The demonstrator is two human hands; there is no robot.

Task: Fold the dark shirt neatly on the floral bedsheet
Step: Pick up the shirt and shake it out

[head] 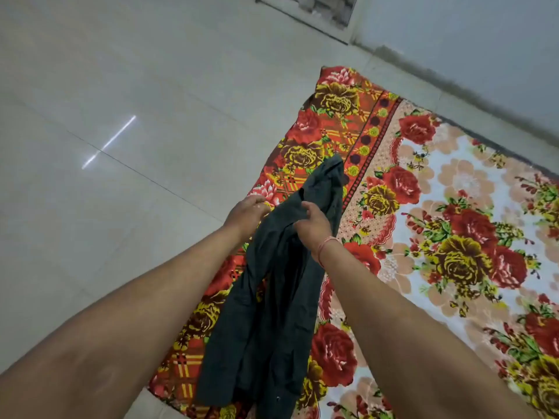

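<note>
Bare forearms (121, 328), left hand (248, 213) and right hand (314, 225) seemingly gripping crumpled dark shirt (272, 322), over floral bedsheet (453, 176)

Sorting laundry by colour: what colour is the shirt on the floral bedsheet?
Plain dark green-grey shirt, seen in the head view.

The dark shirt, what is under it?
Under the dark shirt lies the red border of the floral bedsheet. The sheet's pattern directly below the shirt is covered, so it cannot be seen.
</note>
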